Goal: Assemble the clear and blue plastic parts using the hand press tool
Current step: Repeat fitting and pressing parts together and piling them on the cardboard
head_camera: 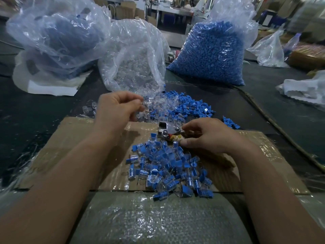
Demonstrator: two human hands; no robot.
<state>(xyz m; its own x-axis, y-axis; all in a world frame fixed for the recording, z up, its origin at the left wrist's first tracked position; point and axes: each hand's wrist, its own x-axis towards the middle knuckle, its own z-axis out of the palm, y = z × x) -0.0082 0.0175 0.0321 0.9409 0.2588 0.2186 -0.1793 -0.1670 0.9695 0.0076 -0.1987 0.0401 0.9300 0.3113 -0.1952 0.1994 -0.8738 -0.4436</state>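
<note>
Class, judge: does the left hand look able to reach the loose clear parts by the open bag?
Probably yes. The left hand hovers right at the loose clear parts; nothing lies between, though its fingers seem to pinch one.

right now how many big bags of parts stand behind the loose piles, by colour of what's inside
blue contents: 2, the left bag and the right bag
clear contents: 1, the middle bag
total: 3
crumpled bags at the far right left out: contents unclear

No legible text, labels or numbers anywhere.
</note>
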